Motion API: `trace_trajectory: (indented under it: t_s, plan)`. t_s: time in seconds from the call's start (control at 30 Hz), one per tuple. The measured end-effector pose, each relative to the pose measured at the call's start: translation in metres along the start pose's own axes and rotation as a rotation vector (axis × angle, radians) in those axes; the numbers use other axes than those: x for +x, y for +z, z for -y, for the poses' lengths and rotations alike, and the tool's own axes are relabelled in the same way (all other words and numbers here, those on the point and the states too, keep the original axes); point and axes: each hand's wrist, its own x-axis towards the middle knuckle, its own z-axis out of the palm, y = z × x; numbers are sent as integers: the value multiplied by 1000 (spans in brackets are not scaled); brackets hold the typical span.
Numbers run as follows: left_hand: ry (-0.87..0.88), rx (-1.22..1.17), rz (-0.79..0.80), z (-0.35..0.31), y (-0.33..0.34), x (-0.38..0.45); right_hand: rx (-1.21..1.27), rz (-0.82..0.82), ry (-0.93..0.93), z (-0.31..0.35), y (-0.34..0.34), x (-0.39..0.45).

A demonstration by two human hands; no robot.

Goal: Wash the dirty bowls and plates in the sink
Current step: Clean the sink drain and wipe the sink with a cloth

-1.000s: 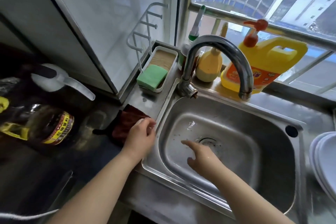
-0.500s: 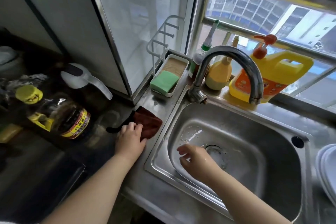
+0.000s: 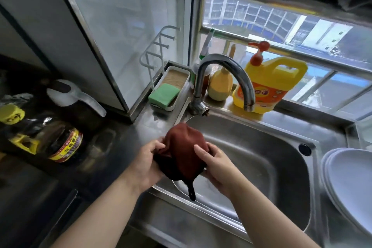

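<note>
Both hands hold a dark red cloth (image 3: 184,151) over the left rim of the steel sink (image 3: 261,159): left hand (image 3: 148,164) grips its left edge with fingers curled round the fabric, right hand (image 3: 216,167) cups its right side, thumb pressed on the front, a dark loop hanging below. White plates (image 3: 350,179) are stacked on the bench just right of the sink basin, apart from both hands. Behind the faucet (image 3: 225,78) stand a yellow detergent jug (image 3: 271,84) and a green sponge (image 3: 164,94) in its tray.
</note>
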Motion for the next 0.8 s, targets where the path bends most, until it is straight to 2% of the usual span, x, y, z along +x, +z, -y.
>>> trace_trajectory:
  t_s: [0.07, 0.1, 0.2, 0.23, 0.3, 0.37, 0.43, 0.5, 0.57, 0.6, 0.67, 0.73, 0.77, 0.8]
  plan:
    - [-43, 65, 26, 10, 7, -1, 6, -71, -14, -2, -11, -3]
    - [-47, 142, -3, 16, 10, 2, -80, -141, -47, -3, -18, -4]
    - [28, 439, -92, 34, 21, 11, -558, -366, -139, -3, -37, -7]
    - [59, 547, -80, 40, 29, 11, -624, -424, -127, -3, -41, -9]
    - [83, 702, 9, 53, 44, 11, -553, -483, -75, 0, -48, -16]
    - [58, 781, 135, 66, 59, 8, -294, -469, 9, 5, -52, -24]
    - [32, 806, 241, 78, 68, 6, 7, -389, 118, 14, -53, -33]
    - [28, 804, 230, 85, 74, 10, 168, -316, 149, 21, -59, -40]
    - [-26, 654, 151, 87, 80, 16, 132, -309, 54, 20, -68, -42]
    - [-92, 523, 111, 85, 83, 20, -3, -340, -45, 18, -75, -45]
    - [-243, 306, 74, 78, 88, 25, -590, -392, -359, 13, -97, -55]
    - [-369, 298, 92, 66, 89, 29, -1216, -188, -611, 4, -117, -62]
    - [-420, 343, 130, 61, 89, 30, -1422, -66, -639, 0, -120, -62]
    - [-463, 402, 174, 57, 91, 32, -1526, 5, -637, -3, -119, -61]
